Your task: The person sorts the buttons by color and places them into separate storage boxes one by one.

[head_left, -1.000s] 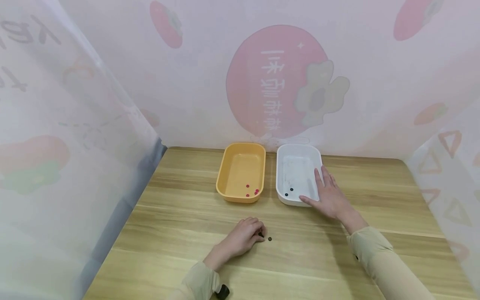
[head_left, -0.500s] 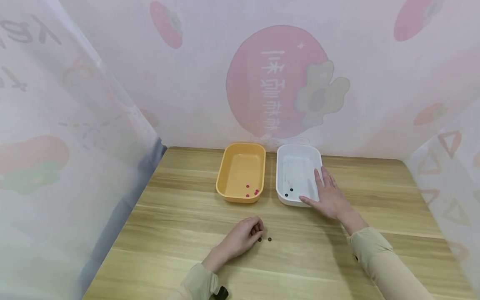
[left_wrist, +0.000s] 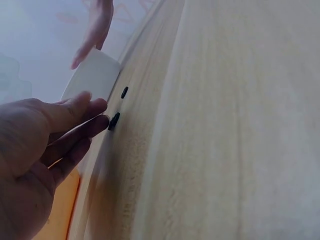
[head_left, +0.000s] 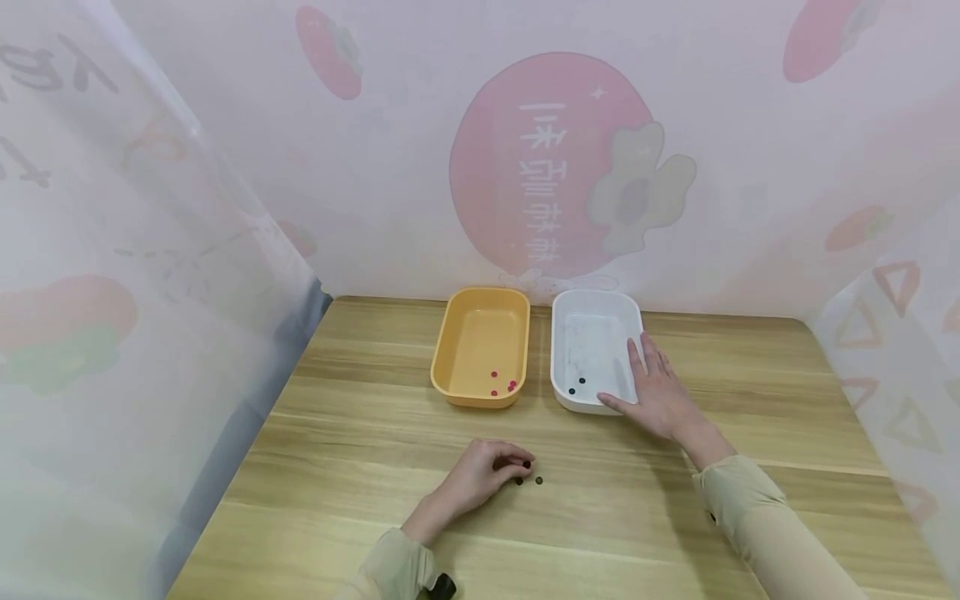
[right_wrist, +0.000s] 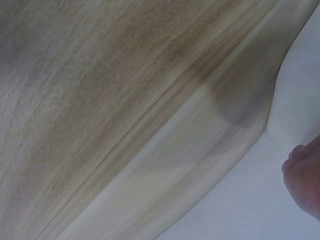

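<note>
Left hand (head_left: pixel 477 477) shifted; 3 nearby discs (head_left: pixel 539 481) small, flat, round, dark.

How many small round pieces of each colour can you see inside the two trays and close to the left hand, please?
Pink pieces: 4, all in the yellow tray
Dark pieces: 5, with 2 in the white tray and 3 at or beside the left hand
Total: 9

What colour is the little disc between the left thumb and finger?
The disc looks black, or very nearly so; the head view shows it best.
</note>
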